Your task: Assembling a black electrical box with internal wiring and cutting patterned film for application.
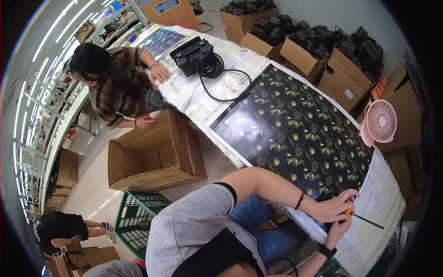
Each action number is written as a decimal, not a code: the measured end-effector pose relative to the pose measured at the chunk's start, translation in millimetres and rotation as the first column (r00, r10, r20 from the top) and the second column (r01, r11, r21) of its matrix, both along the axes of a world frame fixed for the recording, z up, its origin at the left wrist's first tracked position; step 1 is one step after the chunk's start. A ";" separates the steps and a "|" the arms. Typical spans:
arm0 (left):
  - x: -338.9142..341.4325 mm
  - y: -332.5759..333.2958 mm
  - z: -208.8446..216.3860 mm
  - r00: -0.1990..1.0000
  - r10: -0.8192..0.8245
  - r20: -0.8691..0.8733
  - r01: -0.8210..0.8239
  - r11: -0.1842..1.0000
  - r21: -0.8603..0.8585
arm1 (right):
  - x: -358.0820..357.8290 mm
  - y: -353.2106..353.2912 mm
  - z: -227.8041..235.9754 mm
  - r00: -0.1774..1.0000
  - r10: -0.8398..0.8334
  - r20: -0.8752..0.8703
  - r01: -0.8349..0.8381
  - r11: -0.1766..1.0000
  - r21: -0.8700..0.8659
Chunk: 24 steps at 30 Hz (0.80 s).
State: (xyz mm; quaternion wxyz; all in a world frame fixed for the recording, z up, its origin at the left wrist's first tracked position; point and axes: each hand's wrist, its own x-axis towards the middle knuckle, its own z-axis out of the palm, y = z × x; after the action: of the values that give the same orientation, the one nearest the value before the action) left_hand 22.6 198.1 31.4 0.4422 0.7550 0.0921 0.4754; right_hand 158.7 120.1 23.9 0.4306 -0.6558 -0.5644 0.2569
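Note:
My left hand (330, 207) is closed around the orange handle of a screwdriver (367, 220), its metal shaft pointing right over the table edge area. Right beside and below it, my right hand (339, 229) is curled up against the left hand and the handle. What its fingers hold, if anything, is hidden. Both hands are over the near right corner of a dark glossy mat (295, 124) printed with yellow-green shapes. The mat lies on a worktable covered in whitish sheeting (378, 189).
A black lamp-like device (191, 55) with a coiled cable (211, 65) stands on the table beyond the mat. A pink fan (380, 121) is at the right edge. Another person (113, 83) works by an open carton (157, 154). A green crate (138, 221) and cartons of black devices (318, 41) are nearby.

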 end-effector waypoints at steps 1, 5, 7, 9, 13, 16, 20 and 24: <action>-1.0 0.0 -0.6 1.000 0.004 0.007 -0.004 1.000 0.007 | -5.1 0.8 2.1 1.000 0.012 -0.006 -0.012 0.999 0.040; 2.4 -0.4 0.8 1.000 -0.014 0.006 0.014 1.000 0.014 | -6.2 0.5 8.3 1.000 0.020 0.022 -0.021 0.997 0.074; 2.4 0.0 0.8 1.000 -0.014 0.007 0.014 1.000 0.009 | 0.7 0.5 3.7 0.999 0.022 0.047 -0.025 0.999 0.049; -1.0 -0.5 1.3 1.000 -0.004 0.000 0.004 1.000 0.005 | 2.3 0.7 -1.1 0.997 0.035 0.064 -0.037 0.999 0.025; -0.1 0.8 2.6 1.000 0.021 0.016 -0.021 1.000 0.018 | 2.2 2.0 -0.6 0.999 0.020 0.033 -0.022 0.999 0.040; -1.0 0.5 3.0 1.000 0.023 0.002 -0.023 1.000 0.008 | 2.8 1.0 0.0 1.000 0.005 0.014 -0.005 0.999 0.035; -4.1 0.8 4.0 0.998 0.044 -0.033 -0.045 0.999 -0.020 | 4.0 -0.6 -5.2 1.000 -0.002 0.014 0.002 0.998 0.058; -5.6 -0.6 4.7 0.997 0.061 -0.040 -0.060 0.998 0.008 | 3.4 -5.0 -7.3 0.997 -0.074 0.027 0.073 0.997 0.021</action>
State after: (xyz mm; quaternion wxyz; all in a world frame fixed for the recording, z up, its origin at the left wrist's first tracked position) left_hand 17.0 197.5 36.1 0.4231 0.7628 0.1221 0.4735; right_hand 162.1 115.1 16.5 0.4385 -0.6752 -0.5484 0.2260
